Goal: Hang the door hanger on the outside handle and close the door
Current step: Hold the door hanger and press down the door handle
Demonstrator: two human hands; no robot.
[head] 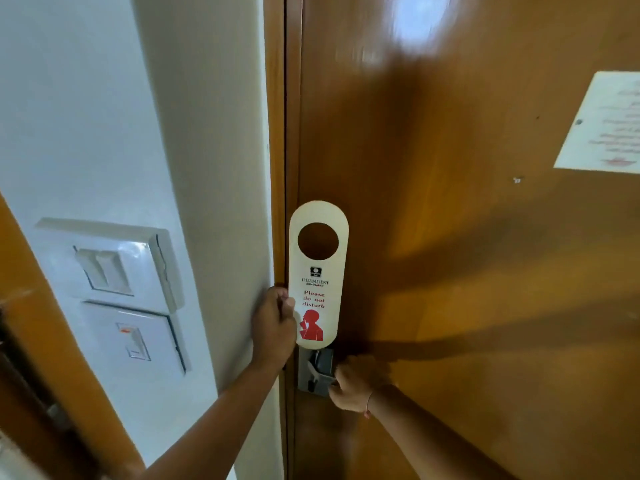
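Left grip: my left hand [273, 327] pinches the hanger [318, 271] by its lower left edge, fingers curled tight around it.
Hanger: cream card, held upright against the door [450, 237], rising above my left hand; its round hole is at the top, with red "Please do not disturb" text and a red figure lower down, just right of my fingers.
Right grip: my right hand [356, 382] is closed on the handle [320, 372]; I cannot see how far the fingers wrap around it.
Handle: grey metal plate and lever, directly below the hanger's bottom end and just left of my right hand.
Door: brown wood, glossy, filling the view to the right of both hands; it looks shut against the frame [277, 168].
Notice [602, 126]: white sheet on the door, well above and right of my right hand, print too blurred to read.
Switches [114, 268]: 2 white wall plates, well left of my left hand.
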